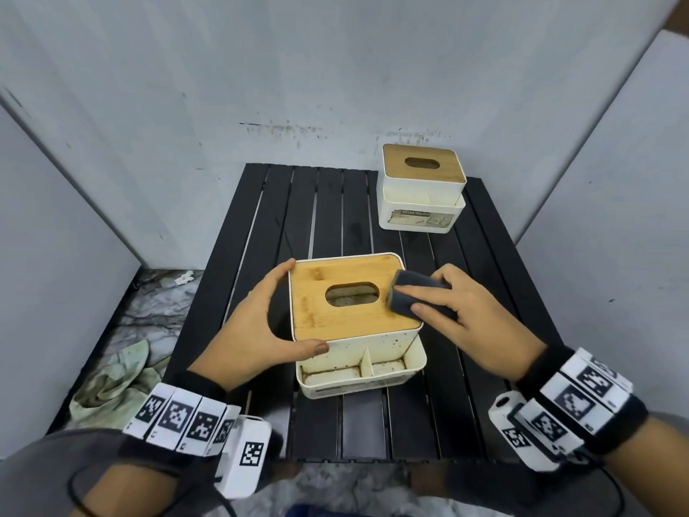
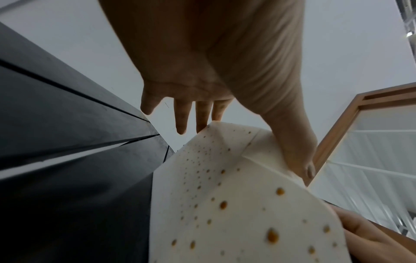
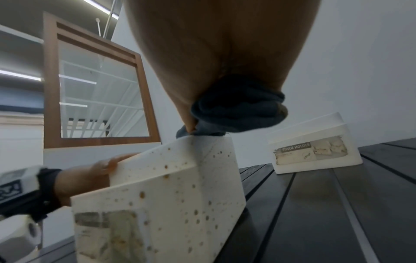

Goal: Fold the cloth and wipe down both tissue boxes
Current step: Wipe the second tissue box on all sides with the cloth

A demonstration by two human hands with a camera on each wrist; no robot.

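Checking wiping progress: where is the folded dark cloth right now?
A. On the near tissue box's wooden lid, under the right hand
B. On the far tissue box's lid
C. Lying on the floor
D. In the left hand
A: the right hand presses the dark cloth onto the near tissue box lid's right edge.

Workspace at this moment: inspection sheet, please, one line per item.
Surface: black slatted table, smudged.
Job's things: near box, brown spots on its white sides; far box, torn label; folded dark cloth on near box's wooden lid.
Clutter: crumpled pale rag on the floor.
Hands: left hand grips near box's left side; right hand presses the cloth down.
Cables: thin black cord by left forearm.
Surroundings: grey walls, marbled floor.
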